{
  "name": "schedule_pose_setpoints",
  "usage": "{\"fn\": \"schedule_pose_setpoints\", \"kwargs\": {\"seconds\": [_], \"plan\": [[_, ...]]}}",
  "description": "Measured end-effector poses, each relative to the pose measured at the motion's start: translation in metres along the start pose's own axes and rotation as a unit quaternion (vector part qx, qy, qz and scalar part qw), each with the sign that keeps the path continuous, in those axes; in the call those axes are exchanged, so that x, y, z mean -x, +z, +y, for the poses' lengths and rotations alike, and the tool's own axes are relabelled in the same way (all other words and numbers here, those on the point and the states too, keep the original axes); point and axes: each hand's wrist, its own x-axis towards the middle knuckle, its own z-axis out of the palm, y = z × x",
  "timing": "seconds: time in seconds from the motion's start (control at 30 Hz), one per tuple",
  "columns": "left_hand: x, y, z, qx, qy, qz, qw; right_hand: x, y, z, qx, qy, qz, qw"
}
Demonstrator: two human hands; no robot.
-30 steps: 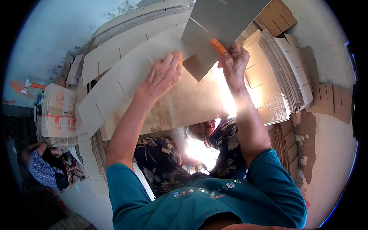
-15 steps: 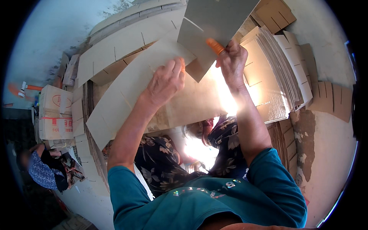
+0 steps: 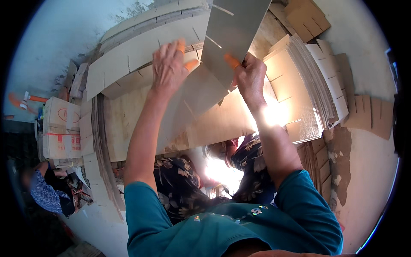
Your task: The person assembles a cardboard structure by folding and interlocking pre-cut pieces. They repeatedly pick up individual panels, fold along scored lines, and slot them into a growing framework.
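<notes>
We count one grey cardboard sheet (image 3: 235,32), two pale slots visible, raised above the wooden surface (image 3: 128,124) in the right hand's (image 3: 250,77) grasp; the left hand (image 3: 168,68), two orange finger cots (image 3: 191,65), spreads unclenched.

Pale, stained walls (image 3: 81,43) flank a wooden work surface (image 3: 132,124), with white glare (image 3: 224,173) glowing below its edge.

The grey sheet (image 3: 233,36) looks like smooth, matt cardboard; the counter (image 3: 128,109) is smooth, pale wood. The cardboard stack (image 3: 295,100) has a glossy face. Orange finger covers (image 3: 191,65) look rubbery, the teal shirt (image 3: 299,210) is matt cloth, and the wall (image 3: 342,160) is rough, flaking plaster.
</notes>
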Motion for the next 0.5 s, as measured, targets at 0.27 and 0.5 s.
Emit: {"fn": "schedule_pose_setpoints", "kwargs": {"seconds": [0.27, 0.5], "plan": [[-0.017, 0.051, -0.054, -0.091, -0.001, -0.102, 0.991, 0.001, 0.006, -0.001, -0.019, 0.020, -0.031, 0.999], [-0.026, 0.030, -0.045, 0.028, 0.043, -0.035, 0.998, 0.001, 0.007, 0.000, -0.033, 0.040, -0.044, 0.998]]}}
